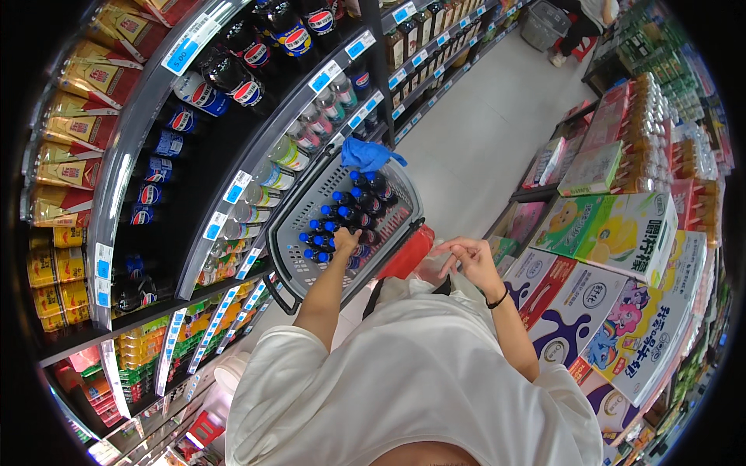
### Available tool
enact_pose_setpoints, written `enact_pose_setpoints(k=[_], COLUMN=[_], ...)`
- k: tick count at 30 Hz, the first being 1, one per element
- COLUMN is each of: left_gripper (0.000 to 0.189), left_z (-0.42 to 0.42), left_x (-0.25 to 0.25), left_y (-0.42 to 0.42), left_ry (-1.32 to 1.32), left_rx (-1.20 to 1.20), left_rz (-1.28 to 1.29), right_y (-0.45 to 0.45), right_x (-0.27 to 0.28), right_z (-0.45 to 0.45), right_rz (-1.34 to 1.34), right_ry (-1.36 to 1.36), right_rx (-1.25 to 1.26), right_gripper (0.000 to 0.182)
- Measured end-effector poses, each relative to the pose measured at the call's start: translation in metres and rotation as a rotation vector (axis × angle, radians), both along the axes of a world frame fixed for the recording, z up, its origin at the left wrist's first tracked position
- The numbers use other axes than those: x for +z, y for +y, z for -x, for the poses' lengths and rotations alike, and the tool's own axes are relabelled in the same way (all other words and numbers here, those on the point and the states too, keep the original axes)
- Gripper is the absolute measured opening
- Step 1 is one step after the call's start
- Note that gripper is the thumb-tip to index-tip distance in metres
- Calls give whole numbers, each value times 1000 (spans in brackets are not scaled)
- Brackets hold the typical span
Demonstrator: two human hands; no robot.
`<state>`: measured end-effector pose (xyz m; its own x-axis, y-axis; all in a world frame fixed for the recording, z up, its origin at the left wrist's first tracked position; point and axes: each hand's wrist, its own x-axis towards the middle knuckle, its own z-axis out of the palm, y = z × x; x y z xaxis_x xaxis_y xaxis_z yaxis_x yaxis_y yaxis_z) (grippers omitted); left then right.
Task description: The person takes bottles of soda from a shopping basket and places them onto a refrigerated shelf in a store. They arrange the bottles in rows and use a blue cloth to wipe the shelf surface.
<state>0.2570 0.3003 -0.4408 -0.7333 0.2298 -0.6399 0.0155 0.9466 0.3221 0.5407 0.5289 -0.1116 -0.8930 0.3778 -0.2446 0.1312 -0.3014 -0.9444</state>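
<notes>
My left hand (348,240) reaches down into a grey plastic shopping basket (297,204) and closes around the top of a cola bottle; its fingers partly hide the neck. Several dark Pepsi cola bottles (368,204) with blue caps stand close together in the basket. A blue cloth (368,154) hangs over the basket's far rim. In front of my body, to the right of the basket, my right hand (469,262) is raised with nothing in it and its fingers apart.
Drink shelves (262,140) with price tags rise on the left, close to the basket. A red container (408,250) sits at the basket's near side. Stacked drink cartons (606,233) line the right. Up the aisle floor (489,116), a person (583,23) is beside another grey basket (543,24).
</notes>
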Motion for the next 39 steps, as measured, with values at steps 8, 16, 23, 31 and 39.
enact_pose_setpoints(k=[8,16,23,31,39], left_gripper=[49,22,75,59,62], left_z=[12,98,196,202,65], left_x=[50,281,444,475,473], left_y=[14,65,96,98,60], left_ry=[25,828,1472,1130,1044], left_rx=[-96,-2,37,-153,-248], left_rz=[14,-696,-837,-803,-942], right_y=[0,2,-9,-11,1], right_x=[-6,-20,-21,-24,-36], right_z=[16,35,44,39,14], right_rz=[111,155,170,158,278], right_ry=[-13,63,107,79,109], right_rx=[13,27,44,45,-157], right_gripper=[26,24,26,20,22])
